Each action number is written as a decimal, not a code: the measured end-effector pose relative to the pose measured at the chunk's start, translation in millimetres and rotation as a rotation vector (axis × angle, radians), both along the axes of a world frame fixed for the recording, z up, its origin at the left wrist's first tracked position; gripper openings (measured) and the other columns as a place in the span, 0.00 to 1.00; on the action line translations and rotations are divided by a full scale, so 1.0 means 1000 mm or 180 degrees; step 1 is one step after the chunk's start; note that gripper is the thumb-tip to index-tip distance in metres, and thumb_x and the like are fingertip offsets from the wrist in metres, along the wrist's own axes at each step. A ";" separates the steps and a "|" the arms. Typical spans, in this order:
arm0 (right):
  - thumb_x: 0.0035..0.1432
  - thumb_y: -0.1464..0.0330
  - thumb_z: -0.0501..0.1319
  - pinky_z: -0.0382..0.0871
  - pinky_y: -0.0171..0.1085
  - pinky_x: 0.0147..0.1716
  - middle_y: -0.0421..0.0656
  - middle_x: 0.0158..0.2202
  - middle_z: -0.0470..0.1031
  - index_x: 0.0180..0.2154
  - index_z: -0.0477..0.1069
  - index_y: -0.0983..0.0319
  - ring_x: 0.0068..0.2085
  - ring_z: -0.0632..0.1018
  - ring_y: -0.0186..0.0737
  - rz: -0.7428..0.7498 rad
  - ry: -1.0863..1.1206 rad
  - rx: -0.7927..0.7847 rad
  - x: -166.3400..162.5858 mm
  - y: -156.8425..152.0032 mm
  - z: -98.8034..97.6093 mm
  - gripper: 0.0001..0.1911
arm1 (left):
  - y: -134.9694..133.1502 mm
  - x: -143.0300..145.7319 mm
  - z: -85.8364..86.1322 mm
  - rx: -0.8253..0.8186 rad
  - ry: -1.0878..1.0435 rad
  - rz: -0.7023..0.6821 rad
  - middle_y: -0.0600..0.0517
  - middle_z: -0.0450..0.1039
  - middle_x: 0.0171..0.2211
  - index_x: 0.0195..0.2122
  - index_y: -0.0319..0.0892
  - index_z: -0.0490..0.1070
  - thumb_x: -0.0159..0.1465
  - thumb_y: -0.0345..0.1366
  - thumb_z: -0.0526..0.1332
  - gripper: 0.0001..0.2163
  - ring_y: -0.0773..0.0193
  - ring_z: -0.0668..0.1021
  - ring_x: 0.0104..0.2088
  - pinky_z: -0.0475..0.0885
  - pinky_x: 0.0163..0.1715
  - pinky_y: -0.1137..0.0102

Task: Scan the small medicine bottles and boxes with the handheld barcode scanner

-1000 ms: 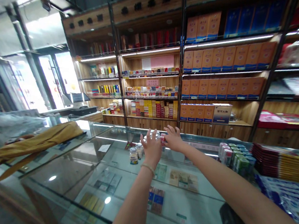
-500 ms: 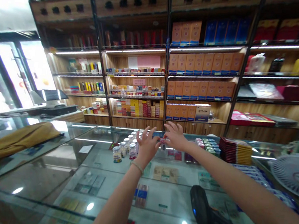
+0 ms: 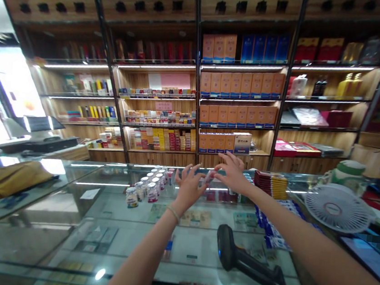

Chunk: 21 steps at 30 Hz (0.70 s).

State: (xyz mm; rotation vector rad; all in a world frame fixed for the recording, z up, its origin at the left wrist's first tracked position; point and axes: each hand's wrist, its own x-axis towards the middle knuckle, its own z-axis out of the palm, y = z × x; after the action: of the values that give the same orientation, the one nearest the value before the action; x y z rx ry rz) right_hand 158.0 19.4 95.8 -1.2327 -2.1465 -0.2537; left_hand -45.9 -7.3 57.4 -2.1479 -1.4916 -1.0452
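My left hand and my right hand meet above the far part of the glass counter. Thumb and forefinger of each close on a small pink-and-white item, its kind too small to make out. The other fingers are raised and apart. Left of my left hand, several small white-capped jars with coloured labels stand in rows on the glass. Beyond my right wrist are small items in rows, partly hidden, and a stack of red and yellow packs.
A black barcode scanner lies below my right forearm. Blue-and-white packets and a white round fan are to the right. Mustard cloth covers the left counter. Shelves of orange boxes line the back wall.
The view has swung right, bringing the fan and green-and-white container more fully into sight. My hands stay together, and the small item now sits tilted between my fingertips.
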 end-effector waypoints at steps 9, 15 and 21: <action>0.65 0.53 0.56 0.46 0.55 0.65 0.42 0.69 0.58 0.44 0.78 0.52 0.71 0.51 0.52 -0.0260 0.0487 0.0033 0.054 -0.021 -0.019 0.17 | -0.004 0.043 -0.010 -0.0231 -0.0442 -0.0151 0.53 0.69 0.63 0.43 0.57 0.79 0.61 0.43 0.68 0.09 0.49 0.64 0.65 0.47 0.66 0.40; 0.66 0.55 0.56 0.42 0.57 0.66 0.42 0.71 0.55 0.46 0.78 0.52 0.71 0.49 0.54 -0.0505 0.0222 0.0179 0.071 -0.033 -0.029 0.16 | -0.006 0.053 -0.014 -0.0182 -0.0488 -0.0182 0.53 0.66 0.65 0.42 0.55 0.80 0.61 0.41 0.68 0.08 0.48 0.63 0.66 0.47 0.66 0.41; 0.64 0.58 0.59 0.35 0.58 0.67 0.44 0.71 0.54 0.47 0.77 0.52 0.71 0.48 0.55 -0.0621 -0.0302 0.0389 0.073 -0.045 -0.046 0.13 | -0.012 0.048 -0.028 -0.0097 -0.0416 -0.0157 0.53 0.63 0.66 0.42 0.55 0.79 0.61 0.39 0.68 0.08 0.48 0.61 0.67 0.46 0.67 0.44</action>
State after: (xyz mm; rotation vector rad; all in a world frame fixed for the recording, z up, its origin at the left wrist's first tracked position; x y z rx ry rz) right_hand 231.2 -25.9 50.0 -1.3836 -2.0565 -0.5289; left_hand 2.2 -19.6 29.8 -2.1850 -1.5278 -1.2085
